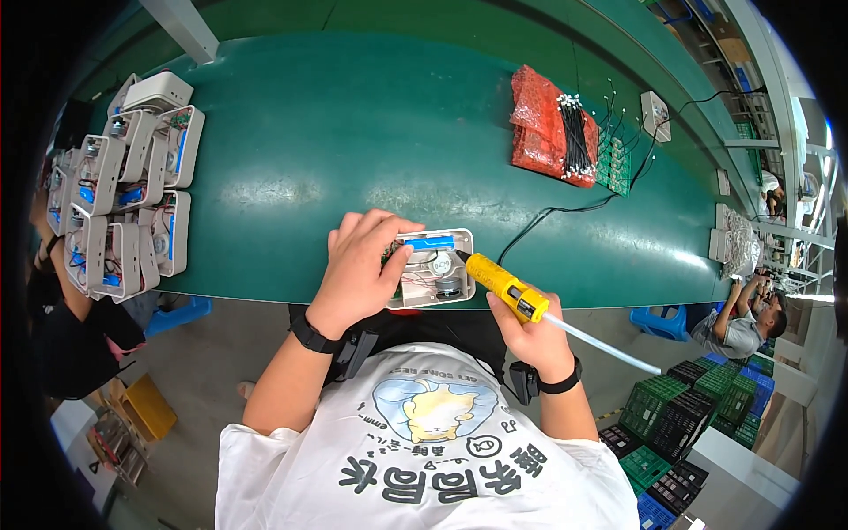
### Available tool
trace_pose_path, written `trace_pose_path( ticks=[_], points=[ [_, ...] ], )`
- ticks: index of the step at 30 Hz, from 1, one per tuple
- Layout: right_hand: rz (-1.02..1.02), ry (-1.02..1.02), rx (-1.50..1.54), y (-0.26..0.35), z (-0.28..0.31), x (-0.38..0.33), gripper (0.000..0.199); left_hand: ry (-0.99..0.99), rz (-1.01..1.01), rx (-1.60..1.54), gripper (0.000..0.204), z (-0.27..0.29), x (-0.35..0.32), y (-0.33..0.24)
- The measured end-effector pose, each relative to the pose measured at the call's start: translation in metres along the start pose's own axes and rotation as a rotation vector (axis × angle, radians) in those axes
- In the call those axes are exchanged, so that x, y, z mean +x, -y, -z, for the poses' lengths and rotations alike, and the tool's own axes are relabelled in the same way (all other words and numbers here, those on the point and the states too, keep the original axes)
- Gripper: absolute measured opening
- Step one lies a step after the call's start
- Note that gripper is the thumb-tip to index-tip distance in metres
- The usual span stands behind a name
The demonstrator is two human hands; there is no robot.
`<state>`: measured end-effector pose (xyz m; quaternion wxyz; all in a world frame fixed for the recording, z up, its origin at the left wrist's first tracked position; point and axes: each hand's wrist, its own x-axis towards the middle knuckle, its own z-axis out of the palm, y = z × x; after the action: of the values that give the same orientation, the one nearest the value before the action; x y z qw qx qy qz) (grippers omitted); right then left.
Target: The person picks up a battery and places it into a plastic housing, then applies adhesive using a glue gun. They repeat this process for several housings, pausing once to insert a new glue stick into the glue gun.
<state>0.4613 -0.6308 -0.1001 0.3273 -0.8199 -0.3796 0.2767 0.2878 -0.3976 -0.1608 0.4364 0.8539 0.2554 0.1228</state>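
Note:
My right hand (537,329) is wrapped round a yellow glue gun (500,281) with a pale glue stick (609,344) poking from its back. The gun's dark nozzle points left, at the right end of a blue battery (430,244). That battery lies along the far side of an open white plastic housing (472,252) at the table's near edge. Inside the housing are also a round white part (441,262), a dark round part (449,286) and thin wires. My left hand (360,269) grips the housing's left end, its thumb reaching inside near the battery; its palm hides that end.
Several similar open housings (97,177) are stacked at the table's left end. Red bubble wrap (539,124), a bundle of black wires (576,137) and green circuit boards (615,163) lie at the far right. A black cord (552,210) crosses the green table (353,115) toward the glue gun.

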Motion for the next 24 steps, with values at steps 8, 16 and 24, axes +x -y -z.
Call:
trace_pose_path(
  ticks=[8,16,24],
  points=[
    [0.04,0.072,0.192,0.012,-0.001,0.001,0.013,0.007,-0.037,0.014,0.033,0.003,-0.002,-0.001],
    [-0.083,0.275,0.169,0.026,-0.016,0.025,0.019,-0.008,-0.058,0.023,0.054,0.001,-0.003,-0.002],
    [-0.006,0.193,0.067,0.018,-0.021,0.019,0.022,-0.033,-0.071,0.026,0.054,-0.002,-0.005,0.0]
  ],
)
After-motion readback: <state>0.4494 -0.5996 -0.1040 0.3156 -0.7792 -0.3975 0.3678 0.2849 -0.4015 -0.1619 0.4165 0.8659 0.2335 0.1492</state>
